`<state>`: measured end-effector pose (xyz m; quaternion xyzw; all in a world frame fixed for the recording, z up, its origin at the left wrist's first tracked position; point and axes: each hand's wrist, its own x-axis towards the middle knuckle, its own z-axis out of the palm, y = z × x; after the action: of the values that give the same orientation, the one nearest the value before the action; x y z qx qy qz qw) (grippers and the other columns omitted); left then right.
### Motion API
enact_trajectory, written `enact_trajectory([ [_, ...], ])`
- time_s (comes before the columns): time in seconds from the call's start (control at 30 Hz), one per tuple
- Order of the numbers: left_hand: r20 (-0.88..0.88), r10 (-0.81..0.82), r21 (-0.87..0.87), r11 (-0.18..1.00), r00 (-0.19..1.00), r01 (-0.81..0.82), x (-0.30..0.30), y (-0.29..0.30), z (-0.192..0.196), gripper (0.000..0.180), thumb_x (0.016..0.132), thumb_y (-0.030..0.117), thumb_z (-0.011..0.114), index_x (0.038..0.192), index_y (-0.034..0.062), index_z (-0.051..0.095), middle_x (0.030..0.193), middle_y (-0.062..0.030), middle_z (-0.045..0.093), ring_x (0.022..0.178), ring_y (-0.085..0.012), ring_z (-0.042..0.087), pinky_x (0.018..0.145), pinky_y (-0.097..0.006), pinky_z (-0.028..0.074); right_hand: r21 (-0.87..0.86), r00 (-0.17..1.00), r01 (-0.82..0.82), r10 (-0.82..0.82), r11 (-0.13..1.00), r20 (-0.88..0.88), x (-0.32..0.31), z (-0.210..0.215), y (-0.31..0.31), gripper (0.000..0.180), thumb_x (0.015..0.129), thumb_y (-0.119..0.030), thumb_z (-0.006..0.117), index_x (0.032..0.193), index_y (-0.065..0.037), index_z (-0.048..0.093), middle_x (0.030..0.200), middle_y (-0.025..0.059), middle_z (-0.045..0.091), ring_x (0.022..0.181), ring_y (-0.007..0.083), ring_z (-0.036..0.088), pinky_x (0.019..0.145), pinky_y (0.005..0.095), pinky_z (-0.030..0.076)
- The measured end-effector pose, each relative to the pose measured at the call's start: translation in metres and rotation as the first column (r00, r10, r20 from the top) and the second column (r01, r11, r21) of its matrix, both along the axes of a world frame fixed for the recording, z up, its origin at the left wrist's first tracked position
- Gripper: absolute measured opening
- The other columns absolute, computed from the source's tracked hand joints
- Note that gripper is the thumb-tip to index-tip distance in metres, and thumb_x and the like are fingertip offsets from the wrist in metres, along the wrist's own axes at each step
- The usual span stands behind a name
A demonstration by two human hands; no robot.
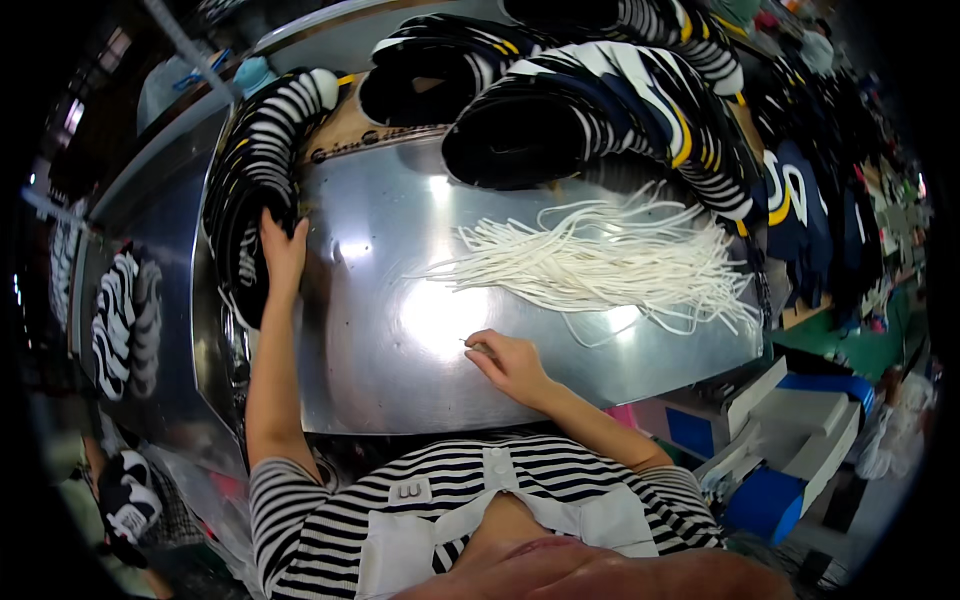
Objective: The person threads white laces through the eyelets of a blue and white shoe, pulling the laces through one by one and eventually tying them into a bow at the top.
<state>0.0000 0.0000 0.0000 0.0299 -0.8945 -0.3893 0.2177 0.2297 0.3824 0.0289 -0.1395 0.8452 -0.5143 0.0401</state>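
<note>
At the left edge of the metal table stands a nested stack of black shoe uppers [240, 235] with white and yellow edges. My left hand [284, 255] reaches onto its near end, fingers against the dark upper and thumb held apart. Over the middle of the table is my right hand [510, 368], its fingers pinched together. A small thin bit shows at those fingertips, too small to name. Beyond the right hand lies a loose bundle of white laces [600, 260], touched by neither hand.
More nested shoe uppers [600, 110] line the far side of the metal table [370, 340]. Dark uppers [810, 220] are piled at the right. Opened boxes [800, 430] stand by the near right corner. Another person [130, 500] is at the lower left.
</note>
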Motion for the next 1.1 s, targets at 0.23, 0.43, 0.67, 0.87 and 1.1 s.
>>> enact_trajectory([
  [0.23, 0.096, -0.684, 0.252, 0.719, 0.723, 0.647, 0.06, 0.209, 0.079, 0.048, 0.09, 0.021, 0.07, 0.13, -0.0012, 0.055, 0.123, -0.0143, 0.06, 0.113, -0.0225, 0.057, 0.095, -0.033, 0.047, -0.332, 0.984, 0.094, -0.035, 0.938, 0.177, -0.015, 0.034, 0.034, 0.02, 0.097, -0.019, 0.06, 0.111, -0.005, 0.059, 0.08, 0.007, 0.067, 0.068, 0.0151, 0.062, 0.064, 0.0288, 0.047],
  [0.43, 0.174, -0.704, 0.667, 0.599, 0.688, 0.444, -0.017, 0.326, 0.106, 0.056, 0.089, 0.032, 0.073, 0.133, 0.0009, 0.056, 0.126, -0.0119, 0.061, 0.112, -0.0184, 0.058, 0.091, -0.03, 0.047, -0.418, 0.898, 0.415, -0.439, 0.808, 0.042, -0.044, 0.068, 0.13, 0.013, 0.098, -0.014, 0.059, 0.106, -0.004, 0.059, 0.089, 0.002, 0.07, 0.061, 0.0039, 0.046, 0.057, 0.0205, 0.038],
  [0.67, -0.117, -0.573, 0.207, 0.785, 0.811, 0.584, -0.05, 0.374, 0.144, 0.025, 0.088, 0.024, 0.072, 0.093, 0.0019, 0.062, 0.078, -0.0041, 0.063, 0.069, -0.0135, 0.057, 0.069, -0.028, 0.048, -0.459, 0.736, 0.54, -0.66, 0.706, -0.149, -0.096, 0.12, 0.27, 0.012, 0.099, -0.014, 0.059, 0.097, -0.004, 0.054, 0.099, 0.0049, 0.069, 0.066, 0.0023, 0.046, 0.058, 0.0189, 0.038],
  [0.87, -0.003, -0.629, 0.305, 0.74, 0.778, 0.599, -0.139, 0.391, 0.192, 0.03, 0.094, 0.027, 0.065, 0.111, 0.0023, 0.063, 0.101, -0.0033, 0.066, 0.097, -0.0113, 0.058, 0.086, -0.026, 0.044, -0.346, 0.58, 0.693, -0.774, 0.632, -0.253, -0.2, 0.138, 0.367, 0.027, 0.092, -0.021, 0.068, 0.094, -0.001, 0.051, 0.097, 0.0085, 0.068, 0.068, 0.0075, 0.05, 0.065, 0.0247, 0.043],
  [1.1, 0.478, -0.569, -0.1, 0.721, 0.669, 0.685, -0.068, 0.39, 0.168, 0.066, 0.099, 0.055, 0.047, 0.07, 0.0006, 0.069, 0.065, -0.0068, 0.065, 0.064, -0.0137, 0.061, 0.063, -0.027, 0.048, 0.227, 0.63, 0.76, -0.603, 0.609, -0.49, -0.22, 0.107, 0.373, 0.065, 0.081, -0.058, 0.07, 0.104, 0.001, 0.055, 0.096, 0.0195, 0.069, 0.09, 0.0364, 0.067, 0.081, 0.0408, 0.05],
])
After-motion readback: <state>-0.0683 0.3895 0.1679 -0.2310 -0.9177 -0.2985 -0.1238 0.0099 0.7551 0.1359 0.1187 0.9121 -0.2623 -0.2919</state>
